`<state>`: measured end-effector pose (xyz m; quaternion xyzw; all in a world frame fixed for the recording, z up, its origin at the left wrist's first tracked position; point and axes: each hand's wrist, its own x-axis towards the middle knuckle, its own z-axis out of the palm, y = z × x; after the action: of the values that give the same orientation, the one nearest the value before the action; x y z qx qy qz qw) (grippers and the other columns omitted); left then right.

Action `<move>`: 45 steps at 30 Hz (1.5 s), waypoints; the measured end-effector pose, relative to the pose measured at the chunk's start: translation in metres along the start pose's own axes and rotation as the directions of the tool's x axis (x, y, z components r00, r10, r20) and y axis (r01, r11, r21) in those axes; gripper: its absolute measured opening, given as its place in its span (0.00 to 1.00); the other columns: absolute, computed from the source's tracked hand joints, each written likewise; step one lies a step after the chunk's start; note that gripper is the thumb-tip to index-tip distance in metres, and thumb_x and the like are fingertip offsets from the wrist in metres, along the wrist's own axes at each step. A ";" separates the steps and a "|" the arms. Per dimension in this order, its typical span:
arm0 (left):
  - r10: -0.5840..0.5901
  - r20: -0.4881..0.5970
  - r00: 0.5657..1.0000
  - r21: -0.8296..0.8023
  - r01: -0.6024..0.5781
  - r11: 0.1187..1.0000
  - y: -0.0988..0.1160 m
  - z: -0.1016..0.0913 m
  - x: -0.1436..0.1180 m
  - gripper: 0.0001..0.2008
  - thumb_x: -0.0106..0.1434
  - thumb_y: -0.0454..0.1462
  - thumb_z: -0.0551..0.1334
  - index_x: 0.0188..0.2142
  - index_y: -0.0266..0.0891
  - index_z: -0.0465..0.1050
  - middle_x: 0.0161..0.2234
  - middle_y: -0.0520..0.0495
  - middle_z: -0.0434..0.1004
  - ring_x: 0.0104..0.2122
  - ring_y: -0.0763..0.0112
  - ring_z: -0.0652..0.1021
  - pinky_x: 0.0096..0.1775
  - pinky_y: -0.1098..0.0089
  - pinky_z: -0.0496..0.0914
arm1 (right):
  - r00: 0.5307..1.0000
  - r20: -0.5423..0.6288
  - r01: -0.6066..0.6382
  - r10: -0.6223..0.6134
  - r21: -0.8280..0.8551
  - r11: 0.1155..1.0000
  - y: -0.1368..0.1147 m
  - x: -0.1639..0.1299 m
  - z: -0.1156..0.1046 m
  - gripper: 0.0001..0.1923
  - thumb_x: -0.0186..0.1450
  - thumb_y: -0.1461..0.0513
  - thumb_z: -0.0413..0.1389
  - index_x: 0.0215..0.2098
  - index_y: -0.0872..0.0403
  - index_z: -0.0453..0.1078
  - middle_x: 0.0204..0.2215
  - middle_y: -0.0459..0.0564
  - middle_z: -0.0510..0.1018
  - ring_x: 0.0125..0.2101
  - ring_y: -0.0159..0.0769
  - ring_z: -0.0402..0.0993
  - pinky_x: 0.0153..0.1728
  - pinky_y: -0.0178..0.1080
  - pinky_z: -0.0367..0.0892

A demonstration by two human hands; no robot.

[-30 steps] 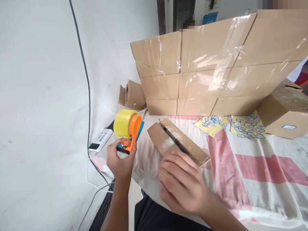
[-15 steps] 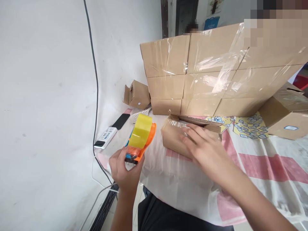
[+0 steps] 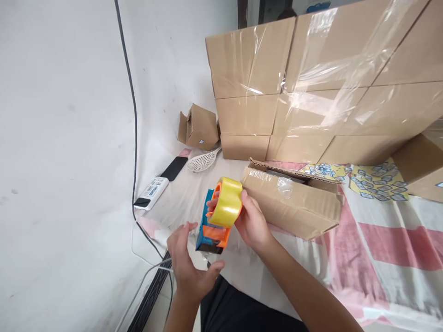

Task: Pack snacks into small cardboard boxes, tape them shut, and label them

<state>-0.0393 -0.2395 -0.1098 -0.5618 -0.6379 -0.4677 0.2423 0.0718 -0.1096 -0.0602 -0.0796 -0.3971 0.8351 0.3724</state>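
White wall and a pink-striped cloth (image 3: 380, 240) frame the work: stacked cartons (image 3: 311, 83) stand at the back, and an open box (image 3: 294, 203) lies on the cloth, its top flaps not yet sealed. The tape dispenser (image 3: 221, 216) sits just left of that box, the right hand (image 3: 254, 223) closed around its yellow roll, the left hand (image 3: 188, 267) spread open beneath and not gripping. Judging by this, the dispenser is being readied for taping; the next move calls for a firm handle grip and the flaps pressed shut.
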 end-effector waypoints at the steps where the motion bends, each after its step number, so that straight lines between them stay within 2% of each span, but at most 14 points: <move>1: -0.011 0.049 0.999 -0.028 0.013 1.000 -0.001 -0.003 0.007 0.44 0.65 0.61 0.59 0.71 0.38 0.53 0.54 0.30 0.72 0.55 0.46 0.72 0.55 0.45 0.69 | 1.000 -0.003 -0.024 0.024 -0.001 1.000 0.005 0.001 -0.003 0.27 0.71 0.42 0.52 0.45 0.54 0.79 0.36 0.55 0.85 0.43 0.50 0.82 0.46 0.50 0.77; 5: 0.064 0.318 0.946 -0.094 -0.036 0.995 -0.001 0.001 0.040 0.42 0.71 0.58 0.52 0.75 0.41 0.43 0.70 0.30 0.58 0.70 0.46 0.60 0.63 0.47 0.62 | 0.989 -0.124 -0.083 0.082 -0.001 0.997 0.032 0.003 -0.014 0.25 0.67 0.42 0.57 0.36 0.55 0.79 0.32 0.53 0.84 0.40 0.48 0.82 0.43 0.46 0.77; 10: 0.127 0.536 0.834 -0.051 -0.118 0.992 -0.007 0.016 0.051 0.36 0.74 0.54 0.47 0.75 0.43 0.42 0.71 0.37 0.57 0.74 0.48 0.48 0.68 0.45 0.51 | 0.961 -0.269 -0.045 0.060 0.062 0.997 0.057 0.005 -0.025 0.25 0.61 0.40 0.63 0.35 0.53 0.78 0.26 0.50 0.82 0.29 0.42 0.80 0.31 0.41 0.75; 11: 0.108 0.535 0.838 -0.058 -0.091 0.994 -0.011 0.016 0.048 0.36 0.75 0.54 0.47 0.75 0.44 0.43 0.71 0.37 0.58 0.74 0.48 0.49 0.68 0.45 0.51 | 0.962 -0.266 -0.046 0.059 0.054 0.997 0.058 0.006 -0.026 0.26 0.61 0.40 0.63 0.34 0.54 0.78 0.25 0.50 0.81 0.27 0.42 0.79 0.29 0.41 0.75; 13: 0.009 0.457 0.890 -0.093 0.038 0.995 -0.022 0.012 0.041 0.33 0.75 0.52 0.48 0.74 0.44 0.48 0.69 0.37 0.62 0.72 0.49 0.55 0.67 0.47 0.56 | 0.973 -0.224 -0.044 0.051 0.035 0.998 0.056 0.008 -0.026 0.28 0.63 0.39 0.59 0.34 0.55 0.78 0.25 0.53 0.81 0.27 0.43 0.79 0.30 0.43 0.75; 15: -0.140 0.312 0.940 -0.127 0.187 0.974 -0.033 0.006 0.030 0.27 0.75 0.47 0.52 0.69 0.44 0.59 0.63 0.36 0.70 0.66 0.52 0.67 0.62 0.51 0.64 | 0.985 -0.167 -0.037 0.045 0.051 0.998 0.051 0.009 -0.026 0.30 0.66 0.38 0.56 0.38 0.56 0.79 0.29 0.56 0.83 0.31 0.47 0.81 0.37 0.47 0.77; 17: -0.240 0.209 0.948 -0.127 0.270 0.954 -0.043 -0.001 0.019 0.18 0.74 0.41 0.55 0.60 0.43 0.70 0.53 0.39 0.77 0.55 0.57 0.75 0.55 0.56 0.71 | 0.990 -0.132 -0.034 0.049 0.113 0.993 0.048 0.011 -0.025 0.29 0.68 0.39 0.53 0.45 0.55 0.78 0.37 0.57 0.85 0.39 0.49 0.83 0.46 0.50 0.77; 19: -0.260 0.213 0.942 -0.101 0.286 0.953 -0.047 -0.007 0.008 0.12 0.72 0.38 0.58 0.52 0.41 0.73 0.44 0.42 0.77 0.46 0.61 0.78 0.47 0.61 0.73 | 0.992 -0.111 -0.042 0.061 0.168 0.985 0.047 0.012 -0.025 0.28 0.69 0.41 0.53 0.51 0.52 0.76 0.45 0.56 0.84 0.47 0.49 0.81 0.54 0.54 0.73; 23: -0.225 0.279 0.934 -0.025 0.241 0.970 -0.042 -0.014 -0.005 0.14 0.68 0.37 0.63 0.52 0.39 0.71 0.39 0.45 0.73 0.38 0.65 0.76 0.40 0.65 0.74 | 0.996 -0.069 -0.051 0.064 0.186 0.981 0.049 0.013 -0.027 0.26 0.70 0.42 0.52 0.55 0.49 0.73 0.53 0.55 0.81 0.55 0.51 0.77 0.61 0.57 0.67; 28: -0.198 0.276 0.940 0.005 0.204 0.979 -0.033 -0.014 -0.011 0.17 0.65 0.35 0.66 0.53 0.40 0.71 0.41 0.45 0.71 0.37 0.66 0.75 0.39 0.66 0.74 | 0.996 -0.069 -0.044 0.056 0.171 0.984 0.048 0.010 -0.028 0.26 0.70 0.42 0.53 0.54 0.50 0.73 0.51 0.56 0.82 0.54 0.52 0.78 0.59 0.57 0.69; 33: -0.237 0.260 0.936 -0.019 0.250 0.968 -0.026 -0.018 -0.017 0.18 0.65 0.33 0.66 0.54 0.41 0.71 0.40 0.47 0.72 0.33 0.71 0.74 0.34 0.69 0.73 | 0.995 -0.102 -0.012 0.025 0.127 0.992 0.045 0.010 -0.025 0.26 0.69 0.42 0.54 0.53 0.50 0.73 0.49 0.56 0.82 0.51 0.51 0.79 0.57 0.57 0.71; 36: -0.259 0.276 0.926 0.016 0.265 0.964 -0.024 -0.020 -0.014 0.16 0.66 0.35 0.65 0.53 0.42 0.73 0.41 0.46 0.70 0.36 0.69 0.75 0.36 0.68 0.74 | 0.996 -0.089 -0.001 0.006 0.061 0.998 0.046 0.009 -0.025 0.26 0.69 0.42 0.55 0.52 0.51 0.72 0.47 0.58 0.83 0.50 0.50 0.79 0.55 0.56 0.72; 40: -0.335 0.386 0.859 0.030 0.352 0.936 -0.024 -0.018 -0.002 0.12 0.67 0.40 0.64 0.50 0.44 0.77 0.47 0.43 0.69 0.49 0.61 0.75 0.47 0.61 0.74 | 1.000 -0.029 0.002 -0.003 -0.033 0.999 0.051 0.004 -0.024 0.26 0.70 0.43 0.55 0.53 0.54 0.72 0.45 0.59 0.83 0.49 0.49 0.80 0.51 0.53 0.75; 45: -0.487 0.572 0.660 -0.059 0.625 0.778 -0.031 -0.008 0.008 0.10 0.69 0.44 0.62 0.38 0.43 0.80 0.45 0.42 0.72 0.50 0.60 0.76 0.46 0.63 0.73 | 1.000 0.021 0.012 -0.009 -0.126 0.992 0.058 0.000 -0.023 0.24 0.70 0.43 0.55 0.50 0.53 0.73 0.39 0.55 0.83 0.44 0.46 0.81 0.43 0.47 0.78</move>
<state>-0.0725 -0.2403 -0.1103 -0.4692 -0.7559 -0.4233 -0.1711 0.0497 -0.1196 -0.1176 -0.0925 -0.4530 0.8071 0.3671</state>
